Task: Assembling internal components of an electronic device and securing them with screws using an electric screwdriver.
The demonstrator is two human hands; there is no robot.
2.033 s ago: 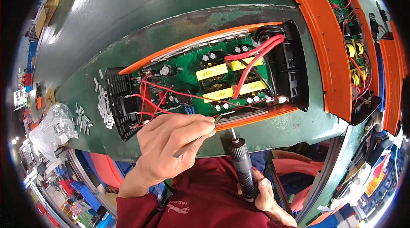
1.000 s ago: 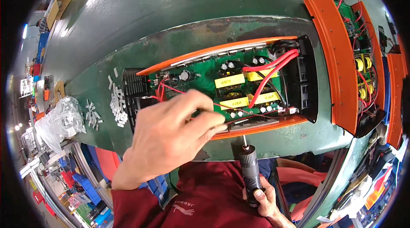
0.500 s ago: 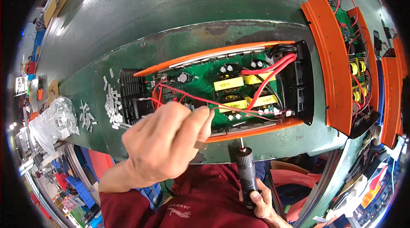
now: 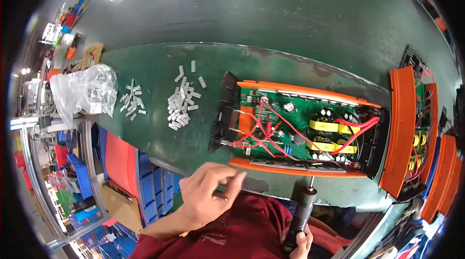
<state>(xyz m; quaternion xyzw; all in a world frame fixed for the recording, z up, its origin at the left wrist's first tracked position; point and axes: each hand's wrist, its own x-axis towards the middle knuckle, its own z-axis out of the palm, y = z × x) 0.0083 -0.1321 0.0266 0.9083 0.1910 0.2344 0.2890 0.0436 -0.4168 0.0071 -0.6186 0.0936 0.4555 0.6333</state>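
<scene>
An inverter-like unit lies on the bench, with orange side panels [image 4: 310, 168], black end plates [image 4: 224, 113] and a green circuit board [image 4: 302, 109] carrying red wires and yellow-wrapped transformers [image 4: 323, 125]. My right hand [image 4: 301, 244] grips a black electric screwdriver [image 4: 302, 213]. Its bit points up at the near orange panel; whether the tip touches a screw is unclear. Just off the unit's near left corner, my left hand [image 4: 210, 192] is closed with curled fingers. A small dark sliver shows between them, too small to name.
Small grey blocks [image 4: 183, 101] lie in two heaps left of the unit, beside a clear plastic bag [image 4: 87, 89]. More orange-panelled units [image 4: 401, 133] stand at the right. Blue bins [image 4: 80, 174] and a cardboard box [image 4: 121, 205] sit below the bench at left.
The view has swung left, so the unit appears farther right. My left hand has drawn back from over the board to its near side. The screwdriver stays at the near panel.
</scene>
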